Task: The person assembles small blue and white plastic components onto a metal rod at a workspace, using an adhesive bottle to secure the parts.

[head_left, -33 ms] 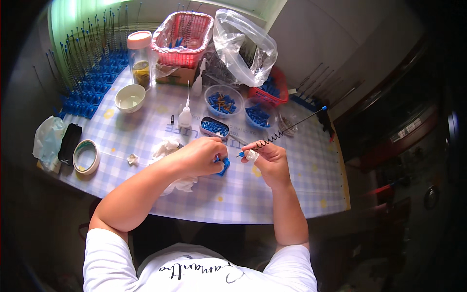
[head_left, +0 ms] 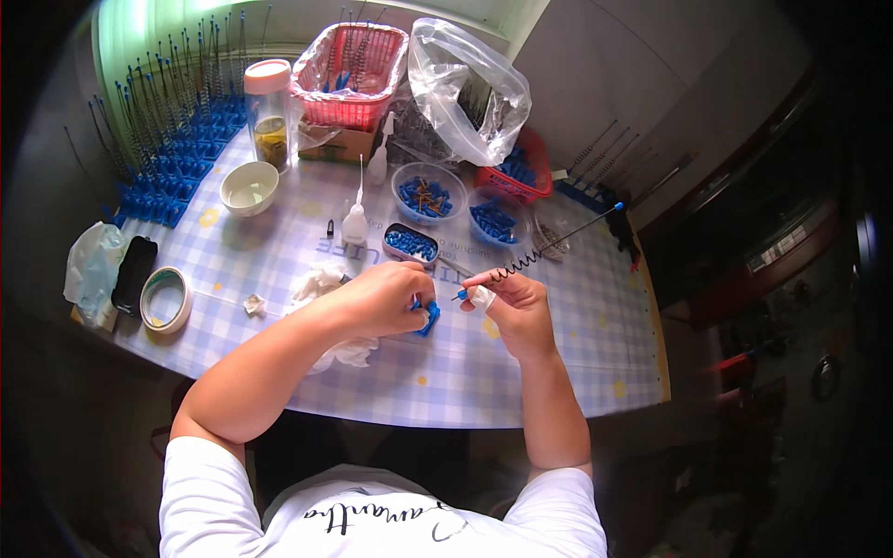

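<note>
My right hand (head_left: 517, 314) pinches the lower end of a black spring antenna (head_left: 514, 269), a coiled wire that slants up to the right and ends in a small blue tip. A blue collar (head_left: 460, 295) sits at its lower end, by my fingertips. White tape wraps the right thumb. My left hand (head_left: 383, 296) is closed around a blue plastic piece (head_left: 429, 319), mostly hidden by the fingers. The two hands are close together but apart. Beneath the left wrist lies crumpled white tissue (head_left: 352, 353).
Beyond my hands stand a tin of small blue parts (head_left: 410, 244), tubs of blue pieces (head_left: 493, 223) and a white dropper bottle (head_left: 354, 223). Blue bases with upright antennas (head_left: 177, 177) line the far left. A tape roll (head_left: 166, 299), a bowl (head_left: 248, 189) and a red basket (head_left: 349, 107) also stand there.
</note>
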Demonstrator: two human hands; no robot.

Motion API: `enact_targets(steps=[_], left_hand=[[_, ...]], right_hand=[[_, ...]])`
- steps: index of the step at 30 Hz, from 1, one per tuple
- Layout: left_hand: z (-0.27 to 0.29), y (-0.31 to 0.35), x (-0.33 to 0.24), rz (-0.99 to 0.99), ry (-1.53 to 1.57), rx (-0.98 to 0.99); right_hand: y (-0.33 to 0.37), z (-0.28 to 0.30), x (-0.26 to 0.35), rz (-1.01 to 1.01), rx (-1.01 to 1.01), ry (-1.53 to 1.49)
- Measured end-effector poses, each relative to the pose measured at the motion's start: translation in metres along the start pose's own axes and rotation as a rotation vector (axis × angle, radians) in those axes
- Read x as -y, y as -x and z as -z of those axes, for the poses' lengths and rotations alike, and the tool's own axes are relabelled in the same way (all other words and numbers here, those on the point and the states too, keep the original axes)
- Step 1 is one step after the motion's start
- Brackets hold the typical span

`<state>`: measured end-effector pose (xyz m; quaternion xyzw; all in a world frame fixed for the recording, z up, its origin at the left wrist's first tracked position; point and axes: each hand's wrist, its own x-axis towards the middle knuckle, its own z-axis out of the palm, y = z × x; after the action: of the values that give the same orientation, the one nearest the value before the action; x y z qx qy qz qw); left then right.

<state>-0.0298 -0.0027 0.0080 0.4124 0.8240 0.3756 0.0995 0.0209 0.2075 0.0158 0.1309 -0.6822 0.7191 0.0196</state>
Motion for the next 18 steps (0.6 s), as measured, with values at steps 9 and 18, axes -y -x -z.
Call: enact_targets(steps=[9, 18], left_hand=[[0.005, 0.002, -0.010, 0.010, 0.258, -0.180], [-0.007, 0.001, -0.016, -0.095, 0.437, -0.368]], right_hand=[[-0.004, 0.000, -0.011, -0.075, -0.023, -0.317], [0.000, -0.007, -0.007, -0.079, -0.041, -0.328]])
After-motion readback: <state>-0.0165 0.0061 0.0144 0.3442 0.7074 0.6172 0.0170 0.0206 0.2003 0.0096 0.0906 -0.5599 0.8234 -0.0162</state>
